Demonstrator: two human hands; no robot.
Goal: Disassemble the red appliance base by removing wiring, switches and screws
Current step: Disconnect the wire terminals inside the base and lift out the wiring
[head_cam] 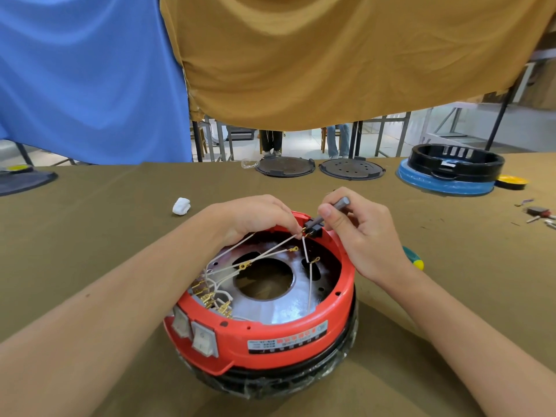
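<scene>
The red appliance base (279,335) lies upside down on the table, its metal plate and white wires (264,255) exposed. Two white rocker switches (195,334) sit in its near-left wall. A black connector block (313,229) sits at the far rim. My left hand (255,215) rests on the far rim and pinches a wire end beside the block. My right hand (358,236) grips a dark grey tool (337,206) whose tip points down at the block.
A white wad (181,206) lies to the far left. Two dark round plates (319,167) sit at the table's far edge, a black ring on a blue base (451,170) at far right. A green-yellow screwdriver handle (414,257) and small loose parts (538,213) lie to the right.
</scene>
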